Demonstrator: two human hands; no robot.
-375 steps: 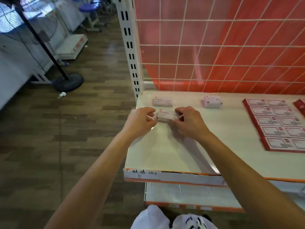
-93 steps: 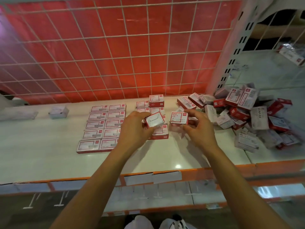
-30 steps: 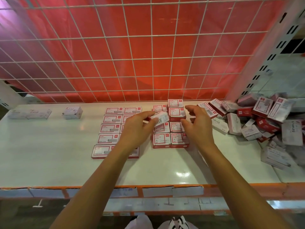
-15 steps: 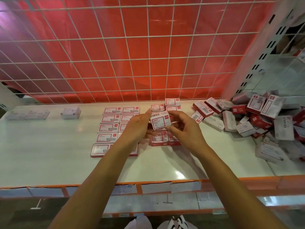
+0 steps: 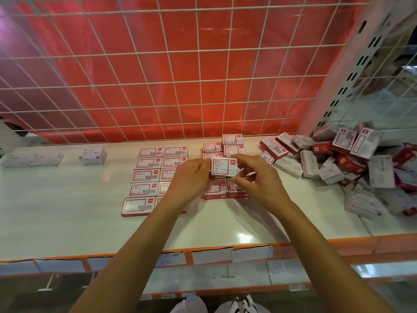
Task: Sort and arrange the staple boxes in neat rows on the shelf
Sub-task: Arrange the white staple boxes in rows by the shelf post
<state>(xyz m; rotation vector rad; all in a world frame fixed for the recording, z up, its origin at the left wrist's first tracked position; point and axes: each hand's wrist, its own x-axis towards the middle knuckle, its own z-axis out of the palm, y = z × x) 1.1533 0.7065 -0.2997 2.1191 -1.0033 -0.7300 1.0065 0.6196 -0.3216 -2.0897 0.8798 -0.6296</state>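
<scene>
A small white cardboard staple box with a red border (image 5: 224, 166) is held just above the white shelf board with its orange front edge (image 5: 67, 222). It is pinched at its left end by the left hand (image 5: 191, 177) and at its right end by the thumb and fingers of the right hand (image 5: 259, 179), so both hands are closed narrowly on the one box. It is carried over a two-column block of similar small boxes (image 5: 233, 150), part of which is hidden by the hands.

A neat block of wider red-edged boxes (image 5: 146, 177) lies flat to the left. A loose heap of unsorted boxes (image 5: 349, 166) is piled to the right.

Placing is judged to be the step in hand. If the box is set down askew, the rows beneath could be pushed out of line. The wider block could be nudged by the left wrist, which passes over it. The heap could be made to slide by a careless reach.
</scene>
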